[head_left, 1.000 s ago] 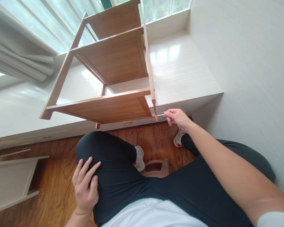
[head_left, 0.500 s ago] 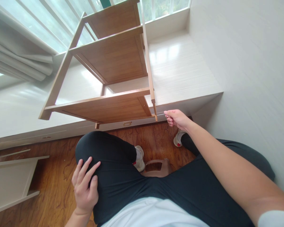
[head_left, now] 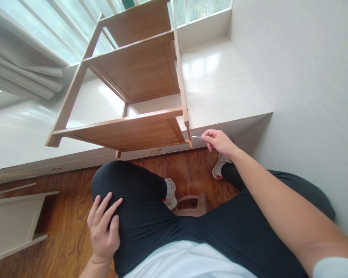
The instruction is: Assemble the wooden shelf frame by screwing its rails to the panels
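A wooden shelf unit [head_left: 139, 73] with three tiers stands tilted in the view, its near end toward me. My right hand [head_left: 217, 141] is closed in a pinch on a thin silver hex key [head_left: 196, 136]. The key's far end points at the lower part of the shelf's right-hand post [head_left: 188, 131]; whether it sits in a bolt there is too small to tell. Fingers spread, my left hand [head_left: 104, 227] rests on my left thigh and holds nothing.
Behind the shelf is a white window ledge [head_left: 226, 85] with drawers beneath. A pale wall [head_left: 313, 77] rises at right. A brown plastic stool [head_left: 191, 206] stands between my legs. On the wood floor [head_left: 72, 204] at left lies a light framed panel [head_left: 12, 227]. A grey curtain [head_left: 26, 58] hangs at upper left.
My right hand has turned and lifted slightly, and more of the hex key shows beside the post. My left hand stays on my thigh.
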The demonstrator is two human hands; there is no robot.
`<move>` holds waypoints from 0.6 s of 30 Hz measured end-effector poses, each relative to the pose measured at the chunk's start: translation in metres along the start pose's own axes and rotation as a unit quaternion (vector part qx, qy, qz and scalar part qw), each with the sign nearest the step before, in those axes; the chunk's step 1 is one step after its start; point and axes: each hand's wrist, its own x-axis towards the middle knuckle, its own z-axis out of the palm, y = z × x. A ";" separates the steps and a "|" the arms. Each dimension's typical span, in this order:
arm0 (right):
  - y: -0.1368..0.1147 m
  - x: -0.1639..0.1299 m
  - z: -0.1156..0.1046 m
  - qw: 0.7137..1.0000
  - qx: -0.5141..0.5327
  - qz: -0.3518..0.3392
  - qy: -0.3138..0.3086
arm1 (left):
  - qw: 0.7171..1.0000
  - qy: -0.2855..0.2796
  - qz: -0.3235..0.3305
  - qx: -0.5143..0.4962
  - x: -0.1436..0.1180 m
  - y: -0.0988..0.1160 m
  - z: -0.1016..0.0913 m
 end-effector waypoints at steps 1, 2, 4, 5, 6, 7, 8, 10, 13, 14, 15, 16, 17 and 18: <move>-0.002 -0.001 -0.002 1.000 -0.027 -0.007 0.001 | 1.000 0.002 -0.001 -0.001 0.000 0.000 0.000; -0.003 -0.003 -0.004 0.998 -0.062 -0.017 0.000 | 1.000 0.004 0.000 -0.002 0.000 0.001 0.000; -0.006 -0.006 -0.007 0.985 -0.161 -0.057 -0.003 | 1.000 0.004 0.000 -0.004 0.001 0.002 -0.001; -0.007 -0.007 -0.008 0.973 -0.214 -0.084 -0.002 | 1.000 0.005 -0.001 -0.005 0.002 0.002 -0.001; -0.007 -0.008 -0.009 0.959 -0.263 -0.109 -0.001 | 1.000 0.006 -0.001 -0.006 0.002 0.003 -0.001; -0.007 -0.009 -0.009 0.945 -0.301 -0.129 0.002 | 1.000 0.004 -0.001 -0.006 0.002 0.003 -0.001; -0.007 -0.010 -0.009 0.933 -0.329 -0.143 0.005 | 1.000 0.004 0.000 -0.005 0.002 0.002 -0.001; -0.006 -0.009 -0.008 0.917 -0.366 -0.159 0.010 | 1.000 0.002 0.000 -0.004 0.001 0.001 -0.001; -0.005 -0.009 -0.007 0.899 -0.401 -0.175 0.016 | 1.000 -0.002 -0.004 -0.002 -0.001 -0.002 0.000; -0.005 -0.009 -0.007 0.895 -0.409 -0.179 0.017 | 1.000 -0.002 -0.006 -0.001 -0.002 -0.003 0.000; -0.005 -0.008 -0.007 0.891 -0.415 -0.183 0.020 | 1.000 -0.003 -0.007 0.000 -0.003 -0.003 0.000; -0.005 -0.008 -0.007 0.888 -0.420 -0.187 0.023 | 1.000 -0.002 -0.007 0.001 -0.003 -0.004 0.000; -0.005 -0.008 -0.008 0.885 -0.423 -0.191 0.027 | 1.000 -0.002 -0.007 0.002 -0.003 -0.003 0.000; -0.004 -0.008 -0.008 0.884 -0.424 -0.195 0.030 | 1.000 -0.002 -0.007 0.003 -0.003 -0.003 0.000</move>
